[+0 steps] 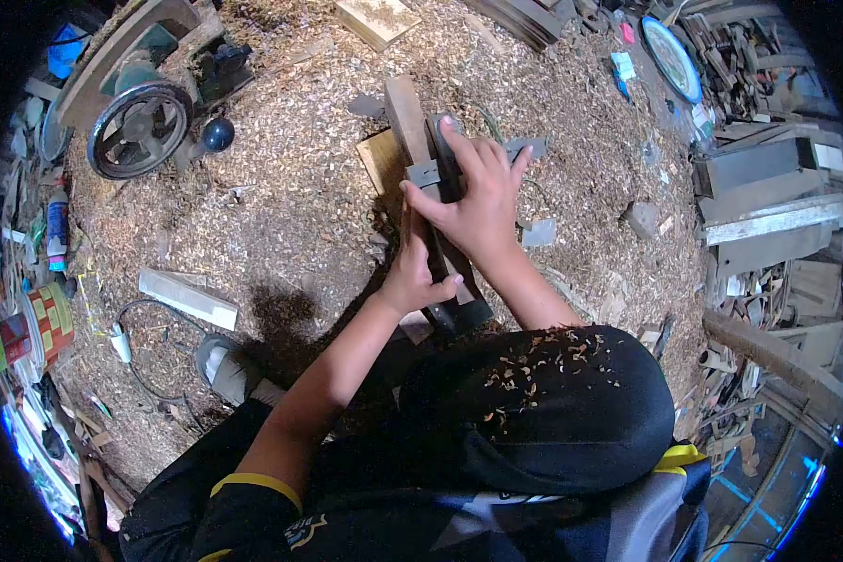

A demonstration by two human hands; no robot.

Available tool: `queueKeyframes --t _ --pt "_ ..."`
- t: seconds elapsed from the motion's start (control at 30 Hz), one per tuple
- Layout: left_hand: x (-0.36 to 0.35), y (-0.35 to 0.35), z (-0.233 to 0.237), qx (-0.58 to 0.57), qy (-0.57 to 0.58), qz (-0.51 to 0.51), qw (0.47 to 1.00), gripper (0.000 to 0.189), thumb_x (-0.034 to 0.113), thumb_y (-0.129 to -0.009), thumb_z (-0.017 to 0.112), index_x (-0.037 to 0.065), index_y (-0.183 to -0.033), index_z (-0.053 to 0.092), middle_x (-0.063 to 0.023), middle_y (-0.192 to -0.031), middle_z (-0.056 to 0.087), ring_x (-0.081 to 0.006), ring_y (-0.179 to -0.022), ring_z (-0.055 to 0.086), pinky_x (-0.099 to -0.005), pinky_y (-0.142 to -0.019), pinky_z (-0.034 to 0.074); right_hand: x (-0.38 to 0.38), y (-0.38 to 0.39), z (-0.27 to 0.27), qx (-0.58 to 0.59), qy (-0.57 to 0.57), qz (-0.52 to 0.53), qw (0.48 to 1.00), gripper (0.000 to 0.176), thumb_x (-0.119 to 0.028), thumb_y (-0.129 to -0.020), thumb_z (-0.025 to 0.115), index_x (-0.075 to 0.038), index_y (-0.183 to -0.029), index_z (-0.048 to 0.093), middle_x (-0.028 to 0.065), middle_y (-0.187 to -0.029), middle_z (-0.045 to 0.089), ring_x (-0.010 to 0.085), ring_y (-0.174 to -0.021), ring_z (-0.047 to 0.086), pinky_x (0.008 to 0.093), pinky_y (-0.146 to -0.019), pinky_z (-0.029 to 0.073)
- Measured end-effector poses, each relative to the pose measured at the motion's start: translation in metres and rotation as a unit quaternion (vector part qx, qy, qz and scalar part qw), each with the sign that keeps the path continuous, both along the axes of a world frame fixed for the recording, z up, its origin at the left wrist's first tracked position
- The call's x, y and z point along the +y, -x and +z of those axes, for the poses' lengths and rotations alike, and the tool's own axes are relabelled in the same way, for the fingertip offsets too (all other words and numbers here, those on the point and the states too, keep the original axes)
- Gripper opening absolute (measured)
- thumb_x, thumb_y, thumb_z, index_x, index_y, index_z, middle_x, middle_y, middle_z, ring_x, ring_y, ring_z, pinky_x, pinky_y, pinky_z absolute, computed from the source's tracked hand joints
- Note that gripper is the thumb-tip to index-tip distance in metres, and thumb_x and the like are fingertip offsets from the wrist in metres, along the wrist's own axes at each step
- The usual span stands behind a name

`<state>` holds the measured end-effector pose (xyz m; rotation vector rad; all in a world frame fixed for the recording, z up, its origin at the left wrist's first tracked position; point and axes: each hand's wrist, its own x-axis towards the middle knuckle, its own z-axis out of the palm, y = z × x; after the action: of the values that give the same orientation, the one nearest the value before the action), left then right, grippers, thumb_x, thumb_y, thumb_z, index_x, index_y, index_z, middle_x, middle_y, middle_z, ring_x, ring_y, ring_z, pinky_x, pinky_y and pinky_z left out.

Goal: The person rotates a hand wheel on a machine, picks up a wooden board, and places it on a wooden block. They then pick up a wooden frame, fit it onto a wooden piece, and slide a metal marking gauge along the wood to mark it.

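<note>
A long narrow wooden piece [406, 117] runs away from my lap beside a dark elongated tool [447, 169], whose exact kind I cannot make out. Across them lies a grey metal crosspiece [423, 174]. My right hand [482, 199] spans the dark tool from above, its thumb at the crosspiece and its fingers spread over the far side. Nearer to me, my left hand [412, 281] is closed around the wooden piece, thumb to the right, with most of its fingers hidden. A light wooden board [378, 161] sits under the wooden piece.
Wood shavings cover the ground [281, 215]. A machine handwheel [140, 129] with a dark ball knob [218, 134] stands at upper left. Wood offcuts [189, 298] lie to the left, near a cable and my foot [227, 370]. Stacked timber [768, 206] lines the right.
</note>
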<state>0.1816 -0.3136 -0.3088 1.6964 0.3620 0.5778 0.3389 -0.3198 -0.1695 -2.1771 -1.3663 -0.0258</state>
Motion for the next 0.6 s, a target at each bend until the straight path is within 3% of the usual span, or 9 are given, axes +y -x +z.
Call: queueKeyframes --t 0.2,0.27,0.37,0.43,0.5,0.57,0.6 --pt "0.0012 0.0016 0.0030 0.018 -0.028 0.012 0.999 0.139 0.046 -0.083 0.083 -0.008 -0.174 -0.008 -0.0298 -0.183 0.003 -0.0386 -0.172 0.005 -0.0476 -0.139 0.007 0.0011 0.0004 -0.0009 -0.001 -0.009 0.003 1.000 0.093 -0.050 -0.075 0.094 -0.015 -0.157 0.065 0.0129 -0.128 0.071 0.0352 -0.135 0.061 0.0842 -0.126 0.005" --pt "0.0011 0.0007 0.0030 0.018 -0.049 0.017 0.998 0.139 0.045 -0.083 0.083 -0.008 -0.174 -0.008 -0.0300 -0.183 0.003 -0.0388 -0.172 0.004 -0.0480 -0.139 0.007 0.0007 -0.0014 -0.0034 -0.034 -0.021 0.004 0.999 0.095 -0.053 -0.076 0.095 -0.017 -0.158 0.064 0.0103 -0.118 0.072 0.0358 -0.127 0.065 0.0864 -0.122 0.016" --pt "-0.0015 -0.0013 0.0011 0.001 -0.043 0.024 0.999 0.139 0.044 -0.083 0.083 -0.008 -0.174 -0.009 -0.0303 -0.183 0.002 -0.0393 -0.172 0.003 -0.0488 -0.139 0.006 0.0009 -0.0017 -0.0009 -0.018 -0.005 0.002 1.000 0.095 -0.052 -0.076 0.095 -0.018 -0.159 0.063 0.0102 -0.116 0.072 0.0360 -0.127 0.065 0.0859 -0.123 0.016" --pt "-0.0009 -0.0010 0.0055 0.011 0.010 0.012 1.000 0.143 0.054 -0.085 0.083 -0.007 -0.174 -0.011 -0.0350 -0.183 -0.007 -0.0497 -0.171 -0.007 -0.0564 -0.139 0.001 0.0015 -0.0013 -0.0008 -0.019 -0.004 0.001 1.000 0.096 -0.052 -0.075 0.095 -0.018 -0.159 0.063 0.0101 -0.115 0.072 0.0362 -0.127 0.065 0.0860 -0.123 0.016" --pt "-0.0008 -0.0012 0.0082 0.008 0.009 0.014 1.000 0.143 0.055 -0.085 0.082 -0.007 -0.174 -0.011 -0.0352 -0.183 -0.007 -0.0500 -0.171 -0.007 -0.0567 -0.139 0.001 0.0013 -0.0012 0.0003 -0.022 -0.002 -0.001 1.000 0.096 -0.052 -0.075 0.095 -0.018 -0.159 0.063 0.0099 -0.114 0.071 0.0363 -0.127 0.065 0.0860 -0.123 0.017" --pt "-0.0004 -0.0021 0.0085 0.004 0.008 0.017 1.000 0.143 0.055 -0.085 0.082 -0.007 -0.174 -0.010 -0.0354 -0.183 -0.007 -0.0502 -0.171 -0.006 -0.0569 -0.139 0.002 0.0017 -0.0012 0.0022 0.006 0.015 -0.001 1.000 0.095 -0.051 -0.074 0.094 -0.015 -0.157 0.065 0.0144 -0.124 0.072 0.0371 -0.134 0.061 0.0844 -0.126 0.009" --pt "-0.0008 -0.0015 0.0062 0.012 -0.006 0.021 1.000 0.141 0.052 -0.085 0.082 -0.009 -0.174 -0.009 -0.0335 -0.183 -0.001 -0.0454 -0.171 0.000 -0.0531 -0.139 0.005 0.0020 -0.0009 0.0027 0.007 0.015 -0.001 1.000 0.095 -0.051 -0.074 0.094 -0.015 -0.157 0.065 0.0144 -0.124 0.072 0.0371 -0.134 0.061 0.0844 -0.126 0.009"
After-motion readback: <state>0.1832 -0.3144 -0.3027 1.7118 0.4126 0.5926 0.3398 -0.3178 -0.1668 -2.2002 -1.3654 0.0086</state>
